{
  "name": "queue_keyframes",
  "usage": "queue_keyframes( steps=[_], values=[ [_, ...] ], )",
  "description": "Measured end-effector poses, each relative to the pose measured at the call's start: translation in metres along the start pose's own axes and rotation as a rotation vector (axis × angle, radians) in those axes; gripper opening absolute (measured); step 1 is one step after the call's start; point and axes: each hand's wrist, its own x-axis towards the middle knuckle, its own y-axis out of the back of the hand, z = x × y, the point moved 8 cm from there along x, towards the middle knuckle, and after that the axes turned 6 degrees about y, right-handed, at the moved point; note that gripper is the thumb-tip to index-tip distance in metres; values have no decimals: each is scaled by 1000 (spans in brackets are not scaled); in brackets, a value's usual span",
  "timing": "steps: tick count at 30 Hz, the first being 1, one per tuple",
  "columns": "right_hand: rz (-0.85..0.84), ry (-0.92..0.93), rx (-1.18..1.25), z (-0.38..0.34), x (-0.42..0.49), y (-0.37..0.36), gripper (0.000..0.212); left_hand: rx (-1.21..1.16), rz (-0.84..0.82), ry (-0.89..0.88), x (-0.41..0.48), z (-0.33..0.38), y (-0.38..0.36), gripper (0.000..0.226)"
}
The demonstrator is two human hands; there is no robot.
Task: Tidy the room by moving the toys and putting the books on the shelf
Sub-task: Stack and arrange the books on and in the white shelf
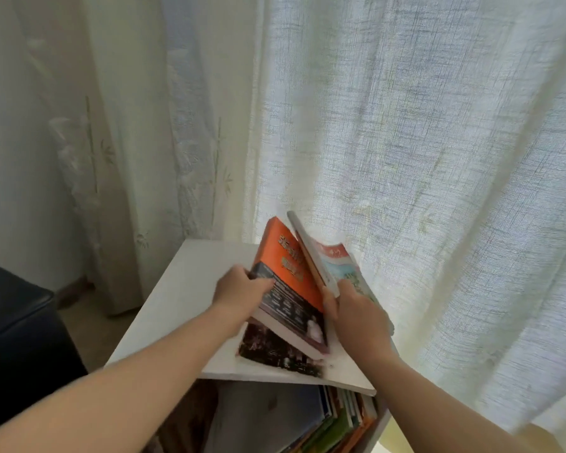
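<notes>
Left hand: the fingers are curled over the left edge of an orange book, gripping it. The fingertips are blurred and partly hidden behind the cover. The book stands tilted, with its upper edge leaning away from the hand and its lower edge down on the white top of the shelf unit. The cover print is too blurred to read.

Right hand: thumb and fingers pinch the near end of a thin book with a grey edge, which rises steeply just right of the orange book and touches it. Directly beyond and right of this hand leans a pale book with a red and blue cover. The hand hides its lower part, so whether the fingers also hold it cannot be told.

Below the left hand, a dark book lies flat on the shelf top under the orange book. Only its near portion shows.

Beneath both wrists, the open compartment under the top panel contains a row of books standing on edge. The frame edge cuts them off and the panel hides their far ends.

Behind both hands hangs a pale curtain. Well left of the left forearm sits a dark blue seat, cut off by the frame.
</notes>
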Motion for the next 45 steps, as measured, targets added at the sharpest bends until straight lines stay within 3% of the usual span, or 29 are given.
queue_keyframes(
  steps=[3,6,10,12,15,17,19,22,25,28,32,36,38,40,43,45],
  values=[
    [-23,-44,29,-5,-4,-1,39,-54,43,-15,3,7,44,18],
    [-67,-17,91,-15,-8,-9,35,-258,27,166,11,-16,83,16],
    [-17,-83,265,-22,-8,-8,30,-159,114,285,27,-71,125,18],
    [20,-163,351,-21,-4,-7,31,30,185,248,34,-89,135,20],
    [57,-200,410,-26,-5,-11,36,511,236,154,33,-88,128,26],
    [-9,-161,403,-36,-11,-21,33,787,275,51,26,-72,114,30],
    [-80,-105,357,-48,-19,-30,32,876,294,-118,17,-49,90,37],
    [-73,-90,337,-54,-25,-34,33,643,79,-262,2,-28,34,41],
    [-49,-137,381,-43,-28,-33,31,489,-178,-147,-10,-27,-15,40],
    [-49,-139,371,-27,-33,-33,30,511,-281,23,-13,-32,-41,42],
    [-112,-51,219,-13,-41,-37,39,414,-165,140,-3,-28,-53,44],
    [-180,6,128,-10,-42,-41,39,684,-102,157,-6,-33,-64,47],
    [-160,-26,179,-4,-38,-40,37,688,-66,159,-2,-38,-64,48],
    [-136,-88,270,6,-37,-39,38,522,7,199,11,-42,-57,44],
    [-107,-138,335,17,-40,-39,41,33,-26,284,18,-44,-56,28],
    [-102,-155,358,20,-42,-39,41,16,-107,276,19,-43,-58,19]
  ],
)
